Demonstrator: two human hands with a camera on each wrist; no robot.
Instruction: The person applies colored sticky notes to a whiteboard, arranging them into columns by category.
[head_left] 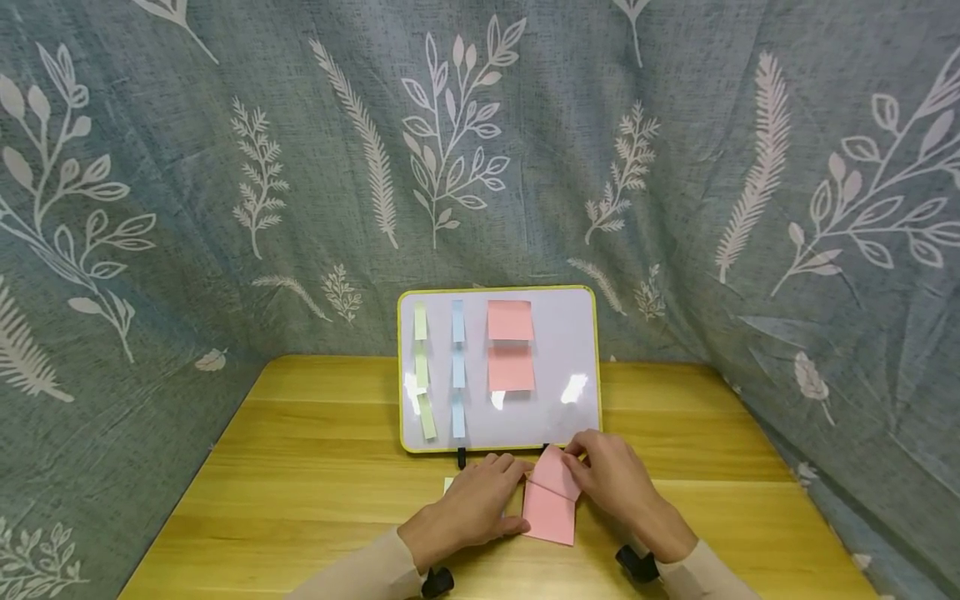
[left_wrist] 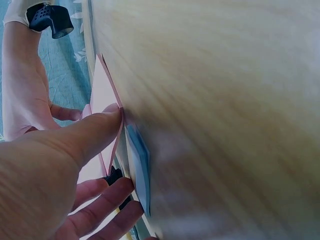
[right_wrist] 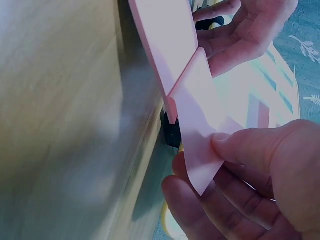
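Note:
A pink sticky note pad (head_left: 551,514) lies on the table just in front of the whiteboard. My left hand (head_left: 483,500) holds it by its left side, the thumb at the near corner and the fingertips by the far one. With thumb and fingers my right hand (head_left: 611,471) pinches the top pink sticky note (right_wrist: 197,115), which is lifted and folded back at its far end. Beneath the left fingers in the left wrist view is a blue sticky note pad (left_wrist: 140,165). A pale green corner (head_left: 447,483) shows past the left hand.
The yellow-edged whiteboard (head_left: 562,350) stands on black feet (head_left: 461,457) at the back of the wooden table (head_left: 300,467). On it are columns of green strips (head_left: 421,321), blue strips (head_left: 458,367) and two pink notes (head_left: 510,320). A patterned curtain (head_left: 300,208) surrounds the table.

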